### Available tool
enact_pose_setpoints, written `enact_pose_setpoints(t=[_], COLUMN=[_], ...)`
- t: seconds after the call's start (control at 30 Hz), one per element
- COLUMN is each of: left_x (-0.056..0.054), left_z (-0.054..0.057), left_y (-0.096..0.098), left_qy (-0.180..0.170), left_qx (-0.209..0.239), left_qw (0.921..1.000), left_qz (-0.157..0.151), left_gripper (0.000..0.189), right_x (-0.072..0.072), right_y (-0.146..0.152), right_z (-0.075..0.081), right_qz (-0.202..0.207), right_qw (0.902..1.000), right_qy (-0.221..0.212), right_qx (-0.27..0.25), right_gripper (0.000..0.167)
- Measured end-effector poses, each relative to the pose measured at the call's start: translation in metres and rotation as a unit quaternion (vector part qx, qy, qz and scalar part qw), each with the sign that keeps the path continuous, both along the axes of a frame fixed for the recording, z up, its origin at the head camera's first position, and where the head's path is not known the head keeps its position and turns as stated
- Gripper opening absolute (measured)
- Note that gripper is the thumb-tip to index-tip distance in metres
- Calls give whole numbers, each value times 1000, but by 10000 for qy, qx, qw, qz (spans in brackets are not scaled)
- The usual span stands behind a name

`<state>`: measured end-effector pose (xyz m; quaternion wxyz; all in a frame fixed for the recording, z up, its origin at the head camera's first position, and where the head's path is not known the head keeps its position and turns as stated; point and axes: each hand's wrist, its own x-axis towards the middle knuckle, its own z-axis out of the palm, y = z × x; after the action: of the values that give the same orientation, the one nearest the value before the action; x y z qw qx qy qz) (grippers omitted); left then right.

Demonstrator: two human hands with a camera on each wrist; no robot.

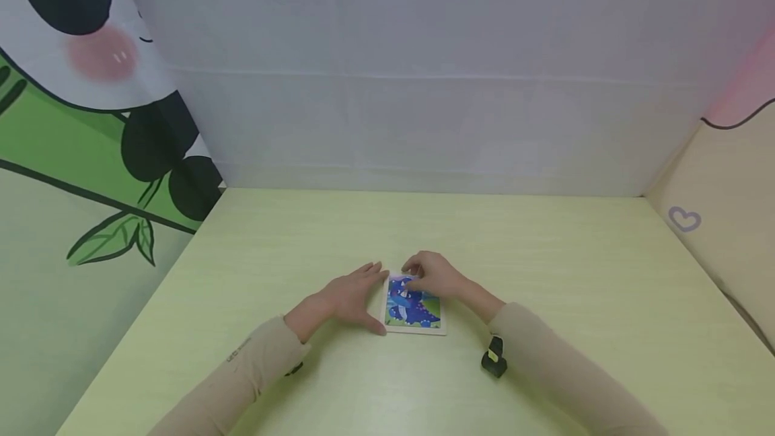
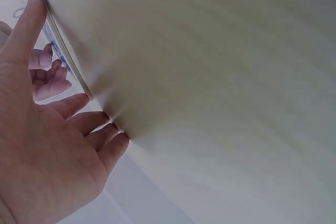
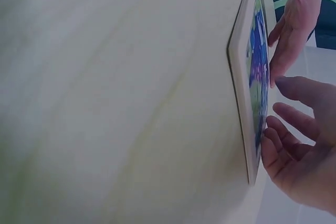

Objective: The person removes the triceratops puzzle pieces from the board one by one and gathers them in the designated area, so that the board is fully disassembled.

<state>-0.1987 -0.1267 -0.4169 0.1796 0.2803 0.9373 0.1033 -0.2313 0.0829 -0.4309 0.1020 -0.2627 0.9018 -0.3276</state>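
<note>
A pale green worktop [image 1: 545, 301] is seen, and near its middle a small white-framed picture board [image 1: 414, 308] with a blue dinosaur is laid flat. The board's left edge is touched by the left hand [image 1: 351, 295], whose grip is wide, fingers straight and thumb at the near corner. The board's far part is covered by the right hand [image 1: 432, 273], its fingers loosely bent above the picture; nothing is seen to be held.

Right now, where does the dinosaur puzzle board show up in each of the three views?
Head: puzzle board lies low centre, between both hands.
Left wrist: only its thin edge, upper left, at the left hand.
Right wrist: edge-on, right side.
Shared landmark: the pale green table.
</note>
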Motion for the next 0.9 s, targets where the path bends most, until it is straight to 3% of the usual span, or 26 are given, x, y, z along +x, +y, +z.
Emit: enact_pose_setpoints(t=[0.23,0.9], left_x=[2,3], left_z=[0,0], left_y=[0,3], left_qy=[-20,47], left_qx=[25,-66], left_qw=[10000,9999], left_qz=[56,97], left_gripper=[105,104], right_x=[1,2], right_y=[-7,-9], right_z=[-1,2], right_qz=[174,308], right_qw=[9993,9966], right_qy=[257,591], right_qx=[202,476], right_gripper=[20,21])
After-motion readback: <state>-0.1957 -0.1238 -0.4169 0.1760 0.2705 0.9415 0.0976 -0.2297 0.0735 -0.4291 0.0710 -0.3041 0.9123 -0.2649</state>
